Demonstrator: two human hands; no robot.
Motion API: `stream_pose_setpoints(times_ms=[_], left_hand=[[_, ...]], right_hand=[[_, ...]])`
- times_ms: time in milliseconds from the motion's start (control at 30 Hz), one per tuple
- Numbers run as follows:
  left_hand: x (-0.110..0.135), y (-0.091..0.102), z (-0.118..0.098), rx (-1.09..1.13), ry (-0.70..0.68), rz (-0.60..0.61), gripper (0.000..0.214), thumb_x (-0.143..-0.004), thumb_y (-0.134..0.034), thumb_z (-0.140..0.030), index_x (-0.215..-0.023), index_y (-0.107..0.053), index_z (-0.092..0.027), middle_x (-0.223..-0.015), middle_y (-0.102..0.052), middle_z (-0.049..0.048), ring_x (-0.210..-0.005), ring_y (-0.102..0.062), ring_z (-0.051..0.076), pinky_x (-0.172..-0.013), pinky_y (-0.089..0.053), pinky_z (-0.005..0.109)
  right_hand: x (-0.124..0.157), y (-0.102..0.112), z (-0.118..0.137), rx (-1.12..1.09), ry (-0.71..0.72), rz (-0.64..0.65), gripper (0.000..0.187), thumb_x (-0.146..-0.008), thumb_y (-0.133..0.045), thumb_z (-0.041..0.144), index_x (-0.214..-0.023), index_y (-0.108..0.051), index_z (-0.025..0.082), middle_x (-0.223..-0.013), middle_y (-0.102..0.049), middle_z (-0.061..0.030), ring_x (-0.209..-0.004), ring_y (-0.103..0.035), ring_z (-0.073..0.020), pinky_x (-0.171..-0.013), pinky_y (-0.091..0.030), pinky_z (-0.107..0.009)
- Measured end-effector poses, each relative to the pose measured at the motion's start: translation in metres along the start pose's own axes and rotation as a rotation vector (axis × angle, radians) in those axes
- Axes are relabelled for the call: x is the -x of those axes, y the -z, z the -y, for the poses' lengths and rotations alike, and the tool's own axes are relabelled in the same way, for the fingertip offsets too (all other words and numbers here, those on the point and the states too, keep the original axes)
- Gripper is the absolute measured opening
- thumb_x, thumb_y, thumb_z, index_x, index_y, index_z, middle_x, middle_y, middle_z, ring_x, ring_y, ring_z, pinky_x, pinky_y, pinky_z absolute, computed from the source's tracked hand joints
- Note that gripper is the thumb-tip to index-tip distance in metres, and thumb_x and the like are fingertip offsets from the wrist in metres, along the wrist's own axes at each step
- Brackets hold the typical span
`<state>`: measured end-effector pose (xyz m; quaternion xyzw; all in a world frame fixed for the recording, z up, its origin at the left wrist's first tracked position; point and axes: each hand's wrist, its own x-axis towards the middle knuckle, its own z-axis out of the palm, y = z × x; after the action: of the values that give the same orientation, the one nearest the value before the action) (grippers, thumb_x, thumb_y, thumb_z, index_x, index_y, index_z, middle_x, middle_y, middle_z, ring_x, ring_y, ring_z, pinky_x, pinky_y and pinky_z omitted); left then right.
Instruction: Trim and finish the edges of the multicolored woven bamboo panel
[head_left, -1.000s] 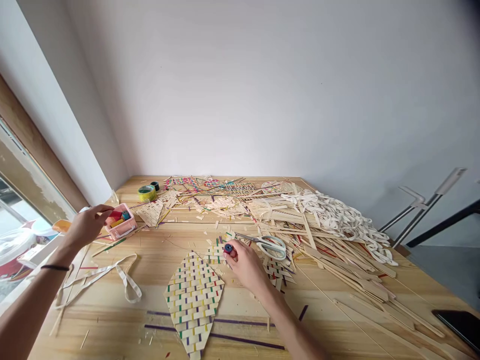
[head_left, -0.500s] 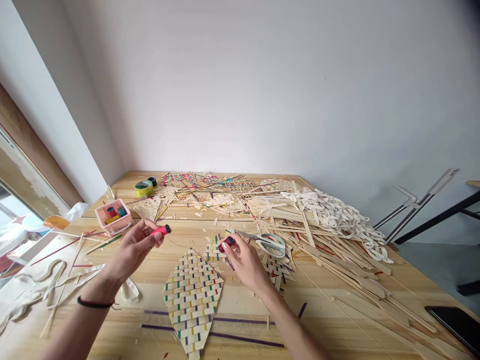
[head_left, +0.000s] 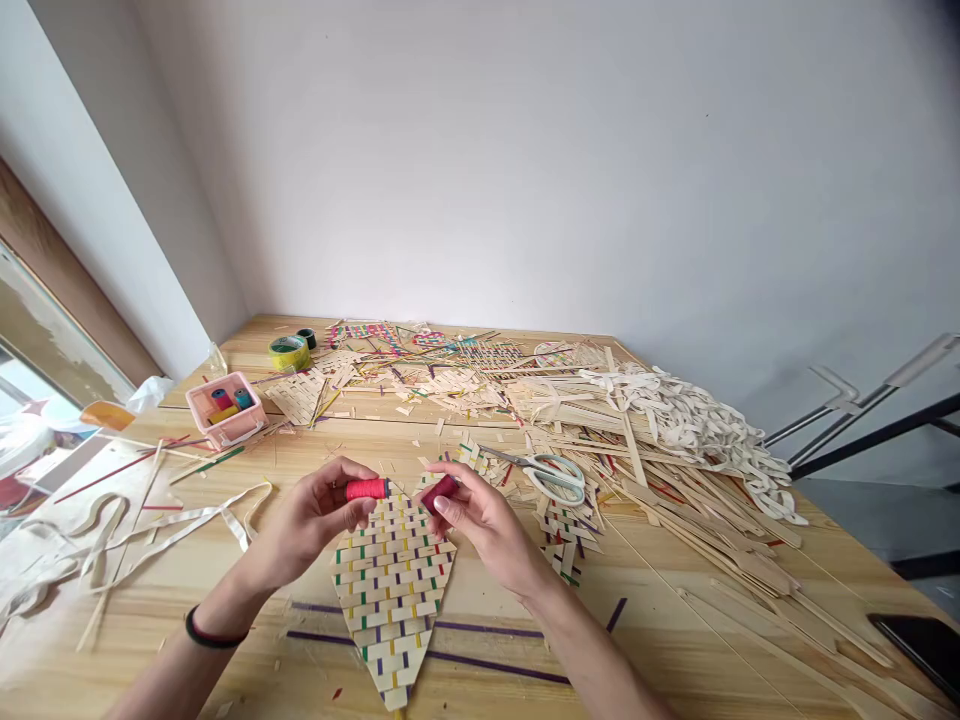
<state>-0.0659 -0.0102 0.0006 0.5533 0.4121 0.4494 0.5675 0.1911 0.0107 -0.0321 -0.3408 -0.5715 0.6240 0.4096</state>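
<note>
My left hand (head_left: 304,515) pinches a bright red thread spool (head_left: 367,489), which lies sideways with its dark end to the right. A darker red thread spool (head_left: 439,493) is gripped between the thumb and fingers of my right hand (head_left: 480,525). The two spools are close together but apart, over the top of a woven bamboo-strip panel (head_left: 394,600). That panel is leaf-shaped, pale, with green, yellow and purple strips, and its upper tip is partly hidden by my hands. White-handled scissors (head_left: 555,480) lie right of my right hand.
A pink box (head_left: 255,422) with several thread spools stands at left, near yellow tape (head_left: 289,352). White cloth strips (head_left: 690,415) and bamboo strips (head_left: 720,545) pile up at right. A phone (head_left: 919,645) sits at the right edge. Purple strips (head_left: 495,668) cross beneath the panel.
My left hand has moved right and slightly down with its red spool. My right hand has shifted a little left, bringing the two spools nearer each other. The view has tilted slightly.
</note>
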Motion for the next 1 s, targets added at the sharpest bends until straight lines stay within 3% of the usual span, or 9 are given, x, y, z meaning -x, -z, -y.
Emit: stream_pose_setpoints(times_ms=[233,333,400,533,733,833,1000], left_hand=[[0.002,-0.015,0.003,0.008,0.013,0.097,0.028,-0.091,-0.080,-0.038,-0.110,-0.074,-0.019,-0.101,-0.079,0.0099,-0.085,-0.070,0.021,-0.077,-0.057,0.032],[0.003,-0.015,0.005,-0.052,0.002,0.093,0.031,-0.094,-0.075,-0.043,-0.112,-0.074,-0.018,-0.091,-0.079,0.0089,-0.080,-0.071,0.021,-0.075,-0.058,0.033],[0.004,-0.016,0.006,-0.138,0.011,0.050,0.033,-0.096,-0.072,-0.045,-0.113,-0.075,-0.017,-0.077,-0.076,0.0058,-0.067,-0.069,0.020,-0.066,-0.056,0.030],[0.007,-0.019,0.008,-0.277,0.024,-0.031,0.038,-0.099,-0.065,-0.050,-0.115,-0.077,-0.019,-0.076,-0.075,0.0042,-0.053,-0.061,0.015,-0.052,-0.046,0.026],[0.008,-0.028,0.008,-0.451,-0.152,0.012,0.029,-0.099,-0.068,-0.040,-0.121,-0.080,-0.026,-0.094,-0.078,0.0068,-0.079,-0.065,0.020,-0.073,-0.049,0.030],[0.008,-0.030,0.007,-0.474,-0.189,0.078,0.028,-0.103,-0.063,-0.037,-0.122,-0.079,-0.026,-0.100,-0.074,0.0074,-0.088,-0.065,0.021,-0.081,-0.050,0.031],[0.008,-0.028,0.011,-0.504,-0.175,0.052,0.022,-0.101,-0.065,-0.036,-0.113,-0.080,-0.024,-0.098,-0.073,0.0071,-0.086,-0.065,0.020,-0.077,-0.051,0.030]], right_hand=[[0.005,-0.012,0.000,0.040,-0.028,0.027,0.055,-0.097,-0.070,0.048,-0.146,-0.054,0.027,-0.098,-0.068,-0.0014,-0.074,-0.068,-0.0140,-0.076,-0.057,-0.030],[0.007,-0.014,0.003,0.013,-0.047,0.038,0.043,-0.094,-0.074,0.046,-0.128,-0.061,0.023,-0.096,-0.068,-0.0016,-0.076,-0.067,-0.0140,-0.076,-0.057,-0.029],[0.008,-0.014,0.005,0.027,-0.039,0.048,0.032,-0.094,-0.075,0.044,-0.113,-0.063,0.022,-0.094,-0.068,-0.0015,-0.080,-0.067,-0.0151,-0.078,-0.057,-0.029],[0.010,-0.014,0.004,0.037,-0.045,0.053,0.026,-0.096,-0.074,0.042,-0.108,-0.061,0.022,-0.094,-0.068,-0.0013,-0.083,-0.068,-0.0155,-0.080,-0.056,-0.029],[0.011,-0.019,-0.005,-0.028,-0.088,0.127,0.046,-0.097,-0.074,0.042,-0.134,-0.053,0.027,-0.104,-0.069,-0.0026,-0.084,-0.068,-0.0162,-0.084,-0.057,-0.032],[0.010,-0.021,-0.005,-0.003,-0.091,0.105,0.039,-0.097,-0.073,0.044,-0.128,-0.061,0.023,-0.103,-0.069,-0.0034,-0.086,-0.068,-0.0172,-0.085,-0.057,-0.033],[0.008,-0.023,-0.001,0.041,-0.074,0.048,0.037,-0.096,-0.073,0.049,-0.119,-0.065,0.022,-0.096,-0.068,-0.0017,-0.081,-0.067,-0.0163,-0.079,-0.056,-0.030]])
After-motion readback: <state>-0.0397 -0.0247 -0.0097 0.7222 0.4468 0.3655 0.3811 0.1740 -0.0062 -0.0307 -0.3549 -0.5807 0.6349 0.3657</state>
